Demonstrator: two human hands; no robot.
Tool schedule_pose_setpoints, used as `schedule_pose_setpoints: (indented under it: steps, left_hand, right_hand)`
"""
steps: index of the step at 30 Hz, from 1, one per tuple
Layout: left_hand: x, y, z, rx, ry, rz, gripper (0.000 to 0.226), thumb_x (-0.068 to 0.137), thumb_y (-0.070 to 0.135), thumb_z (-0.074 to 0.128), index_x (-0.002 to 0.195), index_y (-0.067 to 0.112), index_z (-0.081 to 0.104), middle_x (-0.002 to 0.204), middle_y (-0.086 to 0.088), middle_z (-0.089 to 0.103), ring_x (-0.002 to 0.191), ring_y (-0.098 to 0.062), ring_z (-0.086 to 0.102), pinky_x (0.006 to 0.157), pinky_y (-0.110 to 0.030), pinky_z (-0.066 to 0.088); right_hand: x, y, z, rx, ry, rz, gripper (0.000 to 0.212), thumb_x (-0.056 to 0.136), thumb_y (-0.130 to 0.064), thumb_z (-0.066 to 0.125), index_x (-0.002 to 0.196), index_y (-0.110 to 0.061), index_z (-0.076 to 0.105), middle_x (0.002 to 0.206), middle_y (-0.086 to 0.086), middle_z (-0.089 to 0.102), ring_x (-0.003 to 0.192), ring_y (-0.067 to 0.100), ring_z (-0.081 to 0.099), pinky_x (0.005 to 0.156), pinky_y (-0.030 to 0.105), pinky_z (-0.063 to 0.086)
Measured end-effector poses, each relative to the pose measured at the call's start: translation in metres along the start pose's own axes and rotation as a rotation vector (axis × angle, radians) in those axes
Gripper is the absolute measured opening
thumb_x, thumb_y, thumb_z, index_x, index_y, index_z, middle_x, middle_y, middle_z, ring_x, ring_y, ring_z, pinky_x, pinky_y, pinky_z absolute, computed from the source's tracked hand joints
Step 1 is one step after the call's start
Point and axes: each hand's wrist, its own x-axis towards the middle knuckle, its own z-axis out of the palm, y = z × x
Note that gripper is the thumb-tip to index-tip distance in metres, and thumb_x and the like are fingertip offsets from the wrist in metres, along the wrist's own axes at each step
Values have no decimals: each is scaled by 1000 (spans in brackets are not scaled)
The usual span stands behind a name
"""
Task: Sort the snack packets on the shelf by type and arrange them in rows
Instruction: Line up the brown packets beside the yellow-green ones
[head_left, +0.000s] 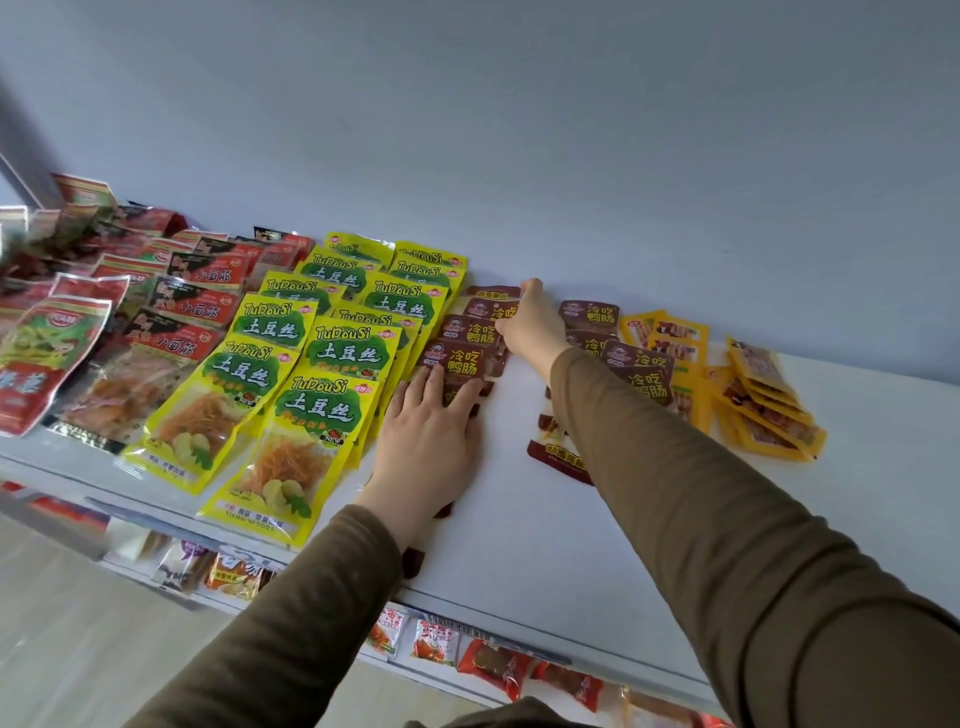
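A white flat shelf (519, 519) set against a pale blue wall (571, 130) is shown from above. The glossy yellow-and-green potato-shred packets (317, 364), laid in two overlapping rows, are taken as the landmark. Immediately to the right of these, a row of small dark brown foil packets with yellow lettering (465, 335) is seen, overlapped like tiles and running back toward the wall. The left hand (428, 441) is laid flat on the nearest packets of this brown row, fingers straight and spread, nothing being grasped; the packets beneath it are largely hidden. The right hand (530, 325) is extended to the far end of the same row, where a brown packet is touched by the fingertips; whether it is pinched or merely pressed cannot be told. Both arms are covered by olive-brown sleeves (701, 493).

Farther right of the landmark, a second, looser group of brown packets (631, 364) is partly hidden by the right forearm, and beyond it thin orange-yellow packets (763, 400) are fanned in a stack. To the left of the landmark, black-and-red packets (179, 312) are laid in rows, followed by red-and-green packets (47, 348) at the shelf's left end. Below the shelf's front edge, assorted small packets (493, 662) are seen on a lower tier.
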Motion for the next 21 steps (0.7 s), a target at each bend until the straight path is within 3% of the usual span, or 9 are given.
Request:
schedule_pose_setpoints:
  steps: [4,6,9,12,14,16,19,21]
  left_hand:
    - [4,-2,-2,-47,-8,4,52,108,47,28,158,32,25,172,-13,10,159,-32,6,128,-48,8]
    - [4,-3,-2,-42,-12,49,51,109,45,27,158,32,26,172,-12,7,159,-31,2,129,-49,3]
    - [6,-4,-2,-54,-37,67,53,109,45,25,161,33,20,172,-10,12,159,-29,4,129,-48,3]
    - [7,-7,-2,-46,-50,91,54,109,46,24,162,34,17,172,-8,13,159,-29,5,128,-49,2]
    - [7,-9,-1,-53,-50,92,55,109,47,25,162,34,15,172,-7,13,159,-28,5,128,-48,2]
    - [7,-10,0,-58,-49,89,57,109,48,25,162,33,14,172,-6,13,159,-27,5,127,-46,1]
    - [8,-11,2,-67,-51,87,57,108,49,25,162,34,14,172,-5,13,160,-26,4,127,-45,0]
    - [9,-12,3,-71,-49,87,58,108,50,25,162,34,13,172,-4,12,160,-25,4,127,-45,-1]
  right_hand:
    - [7,3,-3,44,-71,42,62,100,-8,53,154,-13,24,142,15,52,117,35,61,95,46,56]
    - [13,2,-6,104,-93,93,62,101,-8,47,157,-15,20,141,14,51,112,32,62,86,41,58]
    - [22,0,-5,183,-93,150,64,102,-9,45,159,-14,15,136,10,50,103,22,48,75,32,44]
    - [28,-4,0,334,-53,212,60,100,-17,58,152,-7,29,138,10,50,107,23,51,82,34,44]
    - [30,-5,3,439,-58,262,47,98,-25,63,137,-5,46,118,9,58,96,24,60,76,34,52]
    - [30,-4,6,545,-116,295,32,99,-26,64,124,-7,57,93,5,55,68,15,50,51,26,43]
    - [31,-1,7,635,-118,338,39,97,-20,68,132,-4,58,80,1,48,58,11,39,38,21,33]
    - [30,-1,7,670,-69,340,48,96,-19,69,139,-3,52,80,3,50,57,12,41,41,24,35]
